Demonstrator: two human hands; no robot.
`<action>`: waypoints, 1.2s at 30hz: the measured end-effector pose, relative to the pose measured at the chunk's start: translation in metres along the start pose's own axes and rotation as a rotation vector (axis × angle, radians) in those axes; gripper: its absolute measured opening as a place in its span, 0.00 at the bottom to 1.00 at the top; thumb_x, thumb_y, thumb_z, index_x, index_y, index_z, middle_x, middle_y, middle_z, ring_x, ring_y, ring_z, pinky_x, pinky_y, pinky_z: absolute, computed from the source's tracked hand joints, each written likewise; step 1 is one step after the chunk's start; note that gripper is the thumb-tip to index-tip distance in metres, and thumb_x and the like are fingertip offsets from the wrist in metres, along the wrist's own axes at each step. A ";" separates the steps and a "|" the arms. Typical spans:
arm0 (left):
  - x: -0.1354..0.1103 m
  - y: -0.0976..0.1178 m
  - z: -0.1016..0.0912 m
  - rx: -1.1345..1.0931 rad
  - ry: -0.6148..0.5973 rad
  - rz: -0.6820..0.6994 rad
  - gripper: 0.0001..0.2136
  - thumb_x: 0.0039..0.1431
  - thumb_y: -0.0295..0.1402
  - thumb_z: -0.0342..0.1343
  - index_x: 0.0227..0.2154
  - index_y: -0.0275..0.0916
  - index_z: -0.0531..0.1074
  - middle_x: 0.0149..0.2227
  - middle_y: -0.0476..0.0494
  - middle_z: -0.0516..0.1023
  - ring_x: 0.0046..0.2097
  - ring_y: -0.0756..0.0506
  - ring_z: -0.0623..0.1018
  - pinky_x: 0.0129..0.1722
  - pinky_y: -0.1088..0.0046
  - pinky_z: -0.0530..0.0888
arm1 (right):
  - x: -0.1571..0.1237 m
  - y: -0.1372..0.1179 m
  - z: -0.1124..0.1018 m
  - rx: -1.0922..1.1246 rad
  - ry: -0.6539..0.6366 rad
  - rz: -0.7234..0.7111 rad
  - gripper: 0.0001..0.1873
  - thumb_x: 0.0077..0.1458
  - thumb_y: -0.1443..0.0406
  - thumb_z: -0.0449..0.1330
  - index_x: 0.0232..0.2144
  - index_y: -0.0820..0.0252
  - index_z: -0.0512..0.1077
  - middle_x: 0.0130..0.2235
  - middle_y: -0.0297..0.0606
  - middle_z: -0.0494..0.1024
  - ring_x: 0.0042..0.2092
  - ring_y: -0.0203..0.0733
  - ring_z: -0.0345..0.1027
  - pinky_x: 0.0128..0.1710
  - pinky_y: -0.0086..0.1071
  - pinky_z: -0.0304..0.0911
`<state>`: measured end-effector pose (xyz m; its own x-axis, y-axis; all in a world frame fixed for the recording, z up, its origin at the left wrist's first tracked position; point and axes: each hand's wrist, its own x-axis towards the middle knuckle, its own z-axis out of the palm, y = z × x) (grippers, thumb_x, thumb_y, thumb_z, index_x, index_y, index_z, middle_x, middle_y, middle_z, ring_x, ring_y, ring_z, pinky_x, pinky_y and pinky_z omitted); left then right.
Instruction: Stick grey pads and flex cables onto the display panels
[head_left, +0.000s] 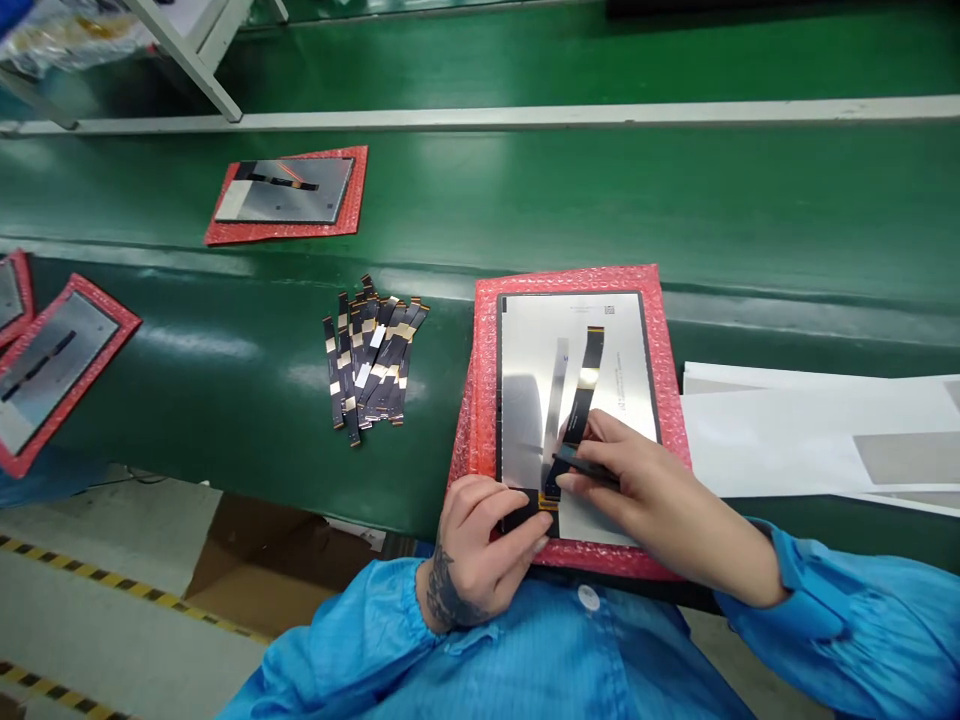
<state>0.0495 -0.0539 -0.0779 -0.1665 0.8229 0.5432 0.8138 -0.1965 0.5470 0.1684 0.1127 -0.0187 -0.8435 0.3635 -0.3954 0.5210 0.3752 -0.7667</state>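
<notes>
In front of me a silver-backed display panel (525, 410) lies on red bubble wrap (671, 400). A black flex cable (591, 370) with a gold patch extends up across its back, its lower end at the gold connector near the panel's lower left edge. My right hand (637, 485) is closed on slim black tweezers (589, 467), their tip over the cable's lower part. Fingers bent, my left hand (484, 540) grips the panel's lower left edge, its fingertips beside the connector. What lies under its fingers is hidden.
A pile of loose flex cables (375, 360) lies to the left on the green bench (562, 200). Another panel (300, 195) on red wrap lies further back. More wrapped panels (56, 365) are at far left. White sheets (772, 440) lie at right.
</notes>
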 end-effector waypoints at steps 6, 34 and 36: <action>-0.001 -0.001 -0.001 -0.026 -0.011 -0.018 0.08 0.60 0.26 0.55 0.41 0.37 0.75 0.40 0.41 0.73 0.45 0.45 0.69 0.46 0.63 0.71 | 0.001 0.004 0.009 -0.088 0.042 -0.048 0.10 0.60 0.73 0.54 0.25 0.64 0.67 0.37 0.41 0.65 0.37 0.41 0.64 0.36 0.36 0.61; 0.007 -0.017 -0.023 -0.215 -0.087 -0.763 0.08 0.59 0.36 0.58 0.32 0.36 0.70 0.27 0.49 0.69 0.27 0.52 0.69 0.27 0.77 0.68 | -0.048 0.057 -0.008 -0.102 0.510 0.366 0.31 0.54 0.37 0.47 0.31 0.57 0.69 0.30 0.45 0.74 0.25 0.47 0.63 0.27 0.40 0.59; 0.015 -0.018 -0.026 -0.228 -0.132 -0.787 0.09 0.59 0.36 0.57 0.28 0.36 0.70 0.25 0.49 0.68 0.27 0.52 0.68 0.27 0.77 0.66 | -0.050 0.056 -0.006 -0.135 0.549 0.294 0.27 0.57 0.42 0.47 0.30 0.55 0.70 0.29 0.42 0.75 0.26 0.47 0.64 0.27 0.40 0.58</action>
<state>0.0181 -0.0526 -0.0628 -0.5622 0.8177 -0.1238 0.3513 0.3717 0.8593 0.2407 0.1208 -0.0387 -0.4919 0.8383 -0.2350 0.7624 0.2845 -0.5812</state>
